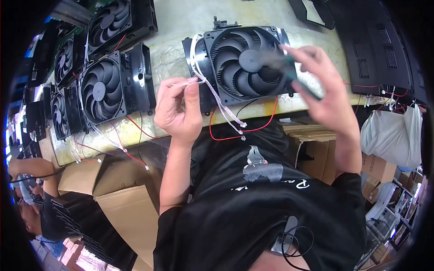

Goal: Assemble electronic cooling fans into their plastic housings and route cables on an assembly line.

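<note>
A black cooling fan [251, 61] in a square frame lies in front of me on a black housing. White wires [195, 56] run down its left side and end in small white plugs. At those wires, my left hand [178, 108] is closed, its thumb and forefinger pinching a thin white cable tie [201, 81] that appears to go round the bundle. My right hand [323, 88] is wrapped round a hand tool with dark green handles [307, 88], apparently pliers or cutters. Motion blurs the tool's head, which is over the fan's right half.
Several similar fan units [100, 90] stand to the left with red and black leads hanging over the table edge. Dark vented panels [375, 54] are at the right. Open cardboard boxes [129, 217] sit below the table [181, 22]. A co-worker's arm [34, 168] shows at far left.
</note>
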`<action>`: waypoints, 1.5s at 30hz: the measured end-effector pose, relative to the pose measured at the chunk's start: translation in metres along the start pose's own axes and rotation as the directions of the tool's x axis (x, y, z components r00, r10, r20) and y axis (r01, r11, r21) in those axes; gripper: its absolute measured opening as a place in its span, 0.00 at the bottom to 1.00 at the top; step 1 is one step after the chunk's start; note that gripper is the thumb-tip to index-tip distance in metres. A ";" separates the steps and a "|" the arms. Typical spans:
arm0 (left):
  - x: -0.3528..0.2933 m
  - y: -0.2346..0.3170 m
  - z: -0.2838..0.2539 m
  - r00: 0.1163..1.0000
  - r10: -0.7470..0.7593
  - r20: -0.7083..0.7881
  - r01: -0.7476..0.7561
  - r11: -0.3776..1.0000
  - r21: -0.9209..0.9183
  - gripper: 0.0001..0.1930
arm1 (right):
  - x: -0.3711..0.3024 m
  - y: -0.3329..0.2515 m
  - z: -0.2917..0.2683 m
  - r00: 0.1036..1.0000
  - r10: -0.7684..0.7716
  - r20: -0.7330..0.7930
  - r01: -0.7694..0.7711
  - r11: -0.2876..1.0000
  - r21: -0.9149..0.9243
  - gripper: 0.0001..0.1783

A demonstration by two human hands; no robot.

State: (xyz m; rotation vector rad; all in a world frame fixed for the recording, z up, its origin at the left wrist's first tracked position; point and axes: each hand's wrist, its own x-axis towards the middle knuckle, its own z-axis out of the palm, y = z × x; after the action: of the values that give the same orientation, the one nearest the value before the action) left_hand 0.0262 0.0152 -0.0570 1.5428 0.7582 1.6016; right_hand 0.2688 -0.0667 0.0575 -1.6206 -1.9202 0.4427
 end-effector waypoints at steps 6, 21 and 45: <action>0.000 -0.003 0.004 1.000 -0.004 0.001 0.004 1.000 -0.012 0.03 | 0.025 -0.036 0.009 0.969 -0.168 0.181 0.236 0.848 -0.475 0.40; 0.004 0.009 0.005 0.999 -0.039 -0.012 0.039 0.998 0.049 0.02 | 0.022 -0.069 0.018 0.952 -0.151 0.267 0.298 0.660 -0.689 0.28; -0.149 -0.066 -0.183 0.644 -0.595 -0.482 0.601 0.002 0.800 0.13 | 0.015 -0.036 0.059 0.964 -0.267 -0.013 0.246 0.903 -0.351 0.44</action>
State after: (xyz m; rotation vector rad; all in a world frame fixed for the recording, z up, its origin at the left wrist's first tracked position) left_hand -0.1518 -0.0594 -0.2084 1.4576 2.3091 0.3232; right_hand 0.2025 -0.0524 0.0364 -1.5321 -2.2187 -0.0598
